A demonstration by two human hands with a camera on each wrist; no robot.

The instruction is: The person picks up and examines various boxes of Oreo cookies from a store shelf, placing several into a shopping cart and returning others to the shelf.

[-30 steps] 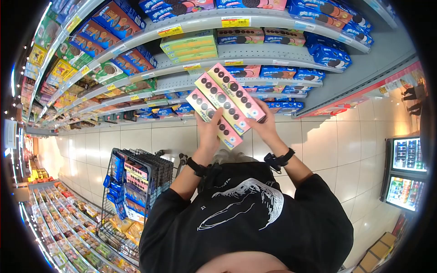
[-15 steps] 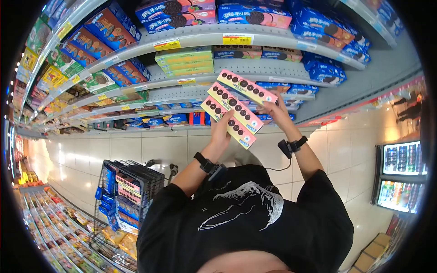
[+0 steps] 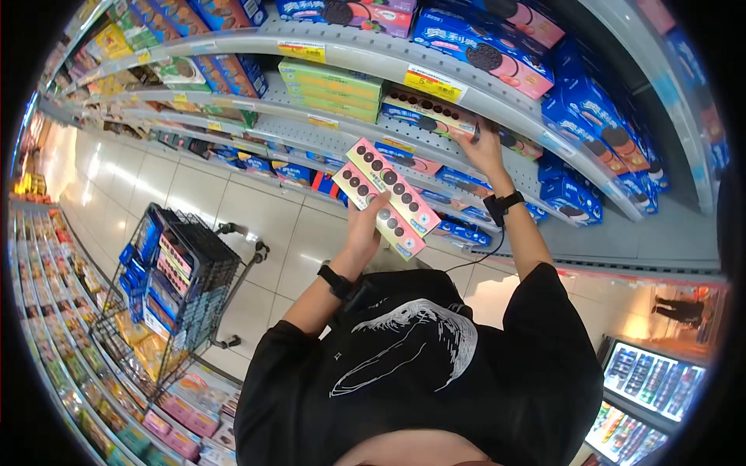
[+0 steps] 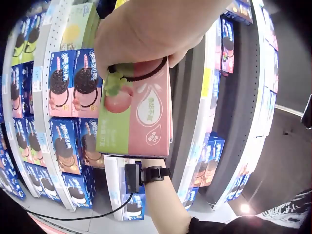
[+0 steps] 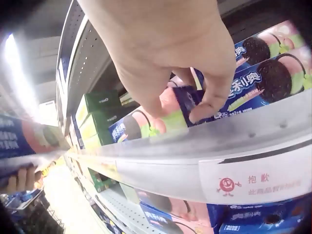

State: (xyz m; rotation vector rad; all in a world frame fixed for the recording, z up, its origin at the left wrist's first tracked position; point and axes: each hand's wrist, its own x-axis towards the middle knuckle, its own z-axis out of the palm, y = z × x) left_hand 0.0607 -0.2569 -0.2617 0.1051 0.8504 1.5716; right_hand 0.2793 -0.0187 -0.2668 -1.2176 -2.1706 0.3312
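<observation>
My left hand [image 3: 362, 229] grips two stacked Oreo cookie boxes, an upper box [image 3: 395, 189] and a lower box [image 3: 402, 238], their pink-and-yellow sides showing rows of dark cookies. In the left wrist view a green-and-pink box face [image 4: 131, 122] with fruit pictures shows below the hand. At the shelf, my right hand [image 3: 486, 151] holds the right end of a third cookie box [image 3: 426, 105], which lies over a blue box [image 3: 412, 119]. Thumb and fingers of that right hand [image 5: 170, 44] pinch the end of the box [image 5: 168, 109] in the right wrist view.
Green boxes [image 3: 330, 89] are stacked left of the third box. Blue Oreo boxes [image 3: 482, 50] fill the shelf above, behind a price-tag rail [image 3: 435, 81]. A wire shopping cart [image 3: 198, 256] with boxes and bags stands on the tiled floor at the left.
My right hand has carried the third box away from the other two, up and right onto the shelf. The left hand keeps its two boxes. The view has turned, shifting the cart and shelves.
</observation>
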